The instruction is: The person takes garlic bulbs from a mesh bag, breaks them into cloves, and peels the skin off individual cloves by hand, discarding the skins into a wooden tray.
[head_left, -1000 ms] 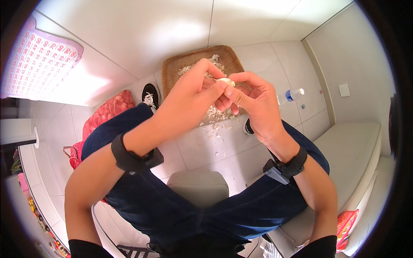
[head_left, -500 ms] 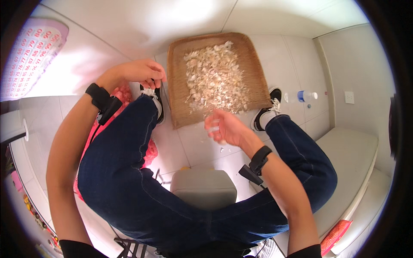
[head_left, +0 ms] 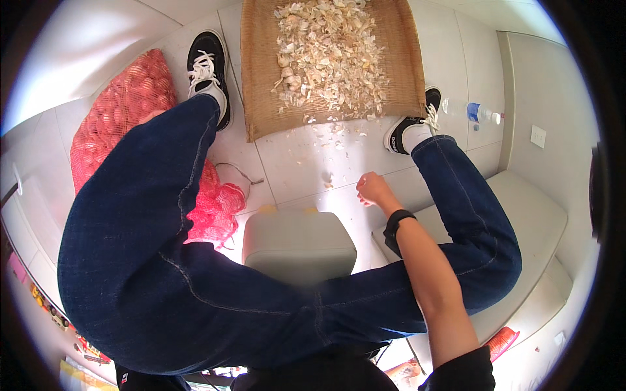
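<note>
My right hand (head_left: 375,189) hangs over the floor in front of the stool, its fingers curled into a loose fist with nothing showing in it. Of my left hand (head_left: 154,116) only a sliver of skin shows between my left knee and a red mesh bag (head_left: 124,98) full of garlic bulbs; its fingers are hidden. A woven bamboo tray (head_left: 261,107) lies between my feet. On it is a heap of dry garlic skins (head_left: 332,58), with a few garlic bulbs (head_left: 287,78) at the heap's left side.
A grey-green stool (head_left: 297,241) stands between my thighs. Loose garlic skins are scattered on the tiles near the tray. A clear plastic bottle (head_left: 478,113) lies beyond my right shoe (head_left: 401,135). A pale bench-like block (head_left: 521,221) stands along the right wall.
My left hand has gone from beside the tray down behind my left knee to the mesh bag. My right hand has drawn back from the tray and curled. The view has tilted downward.
</note>
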`<control>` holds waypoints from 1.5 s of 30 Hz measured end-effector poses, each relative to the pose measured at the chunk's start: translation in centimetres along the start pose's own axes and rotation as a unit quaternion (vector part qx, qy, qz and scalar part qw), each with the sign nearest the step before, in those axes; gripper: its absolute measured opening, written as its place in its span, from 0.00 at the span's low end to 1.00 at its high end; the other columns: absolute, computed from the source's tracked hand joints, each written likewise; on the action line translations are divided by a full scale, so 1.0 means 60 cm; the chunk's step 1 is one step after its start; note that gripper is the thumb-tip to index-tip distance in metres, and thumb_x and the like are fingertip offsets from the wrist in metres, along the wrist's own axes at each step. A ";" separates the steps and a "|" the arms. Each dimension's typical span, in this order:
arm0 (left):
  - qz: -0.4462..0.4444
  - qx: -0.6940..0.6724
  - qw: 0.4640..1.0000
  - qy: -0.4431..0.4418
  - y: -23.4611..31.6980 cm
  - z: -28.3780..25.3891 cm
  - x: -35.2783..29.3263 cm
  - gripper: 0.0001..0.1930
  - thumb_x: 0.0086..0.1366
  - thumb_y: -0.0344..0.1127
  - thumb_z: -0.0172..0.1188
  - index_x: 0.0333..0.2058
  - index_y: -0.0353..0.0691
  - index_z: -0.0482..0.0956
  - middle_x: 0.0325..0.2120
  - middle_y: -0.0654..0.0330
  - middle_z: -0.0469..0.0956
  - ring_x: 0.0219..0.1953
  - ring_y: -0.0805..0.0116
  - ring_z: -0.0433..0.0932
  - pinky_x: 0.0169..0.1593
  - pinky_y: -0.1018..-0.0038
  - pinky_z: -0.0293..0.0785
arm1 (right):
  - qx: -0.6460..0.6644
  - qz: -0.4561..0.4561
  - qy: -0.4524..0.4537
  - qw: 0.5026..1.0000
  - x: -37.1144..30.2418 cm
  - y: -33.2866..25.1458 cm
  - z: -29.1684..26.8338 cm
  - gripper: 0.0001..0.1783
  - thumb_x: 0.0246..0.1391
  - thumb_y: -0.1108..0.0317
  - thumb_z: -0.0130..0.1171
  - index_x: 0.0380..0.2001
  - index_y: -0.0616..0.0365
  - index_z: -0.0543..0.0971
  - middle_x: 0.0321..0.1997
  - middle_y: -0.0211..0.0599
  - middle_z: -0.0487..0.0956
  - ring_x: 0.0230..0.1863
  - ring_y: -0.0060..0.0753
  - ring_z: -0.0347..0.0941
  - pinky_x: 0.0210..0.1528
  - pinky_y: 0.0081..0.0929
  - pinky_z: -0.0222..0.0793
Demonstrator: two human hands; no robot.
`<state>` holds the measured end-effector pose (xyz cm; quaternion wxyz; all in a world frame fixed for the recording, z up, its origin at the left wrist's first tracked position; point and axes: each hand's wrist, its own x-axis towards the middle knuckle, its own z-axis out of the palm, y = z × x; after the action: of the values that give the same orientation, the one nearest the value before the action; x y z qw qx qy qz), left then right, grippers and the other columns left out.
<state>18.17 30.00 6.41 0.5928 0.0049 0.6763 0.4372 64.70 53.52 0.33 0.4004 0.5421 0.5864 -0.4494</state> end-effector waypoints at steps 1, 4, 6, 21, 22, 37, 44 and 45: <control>-0.011 -0.015 1.000 0.008 -0.022 0.007 -0.003 0.08 0.72 0.34 0.52 0.36 0.38 0.78 0.22 0.69 0.71 0.22 0.80 0.65 0.26 0.83 0.62 | 0.017 0.034 -0.015 0.999 -0.002 -0.002 0.008 0.16 0.56 0.62 0.62 0.29 0.69 0.80 0.31 0.51 0.84 0.27 0.40 0.84 0.25 0.37 0.82; -0.038 -0.050 0.998 0.022 -0.080 0.030 -0.011 0.08 0.71 0.34 0.52 0.36 0.38 0.78 0.21 0.69 0.70 0.21 0.80 0.65 0.26 0.83 0.61 | 0.090 0.108 -0.040 0.989 -0.026 -0.060 0.038 0.21 0.56 0.58 0.66 0.31 0.72 0.79 0.31 0.52 0.83 0.28 0.41 0.84 0.25 0.35 0.83; -0.055 -0.067 0.996 0.025 -0.111 0.047 -0.013 0.08 0.71 0.33 0.52 0.36 0.38 0.78 0.21 0.69 0.70 0.21 0.80 0.65 0.25 0.83 0.61 | 0.166 0.119 -0.032 0.978 -0.035 -0.103 0.052 0.24 0.56 0.55 0.67 0.31 0.73 0.79 0.30 0.53 0.83 0.27 0.41 0.84 0.25 0.33 0.83; -0.076 -0.068 0.994 -0.049 -0.203 0.177 -0.003 0.06 0.63 0.28 0.52 0.34 0.35 0.78 0.20 0.68 0.70 0.21 0.80 0.65 0.25 0.81 0.59 | 0.021 -0.036 0.275 0.961 0.029 -0.093 0.174 0.20 0.43 0.65 0.70 0.33 0.65 0.73 0.32 0.55 0.81 0.36 0.59 0.80 0.44 0.48 0.76; -0.054 -0.060 0.996 -0.028 -0.208 0.168 -0.011 0.06 0.63 0.27 0.52 0.34 0.35 0.78 0.20 0.67 0.71 0.22 0.80 0.66 0.25 0.81 0.59 | 0.010 -0.053 0.270 0.961 0.034 -0.107 0.161 0.17 0.43 0.67 0.69 0.32 0.65 0.74 0.31 0.54 0.81 0.35 0.58 0.80 0.43 0.48 0.76; 0.038 0.063 0.997 0.031 -0.214 0.170 0.098 0.08 0.60 0.28 0.52 0.33 0.33 0.79 0.20 0.62 0.77 0.22 0.76 0.73 0.28 0.77 0.65 | -0.358 -0.154 0.146 0.909 0.029 -0.197 0.080 0.31 0.48 0.55 0.71 0.46 0.63 0.69 0.29 0.50 0.82 0.34 0.50 0.83 0.36 0.41 0.79; 0.038 0.023 0.994 0.103 -0.208 0.180 0.088 0.08 0.62 0.31 0.53 0.34 0.34 0.80 0.21 0.62 0.78 0.23 0.76 0.74 0.29 0.77 0.67 | -0.142 -0.223 0.103 0.959 0.041 -0.171 0.057 0.11 0.54 0.73 0.61 0.39 0.64 0.72 0.27 0.49 0.83 0.30 0.47 0.83 0.35 0.35 0.80; 0.046 0.019 0.989 0.138 -0.202 0.180 0.087 0.09 0.62 0.31 0.53 0.35 0.34 0.80 0.21 0.61 0.78 0.24 0.76 0.74 0.30 0.77 0.68 | -0.038 -0.211 0.055 0.975 0.038 -0.176 0.044 0.10 0.54 0.75 0.59 0.40 0.65 0.72 0.28 0.50 0.83 0.30 0.47 0.84 0.36 0.35 0.80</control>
<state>31.51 31.55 -4.04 0.4730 -0.0125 0.7588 0.4476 53.93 51.55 -1.59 0.2838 0.4150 0.7253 -0.4703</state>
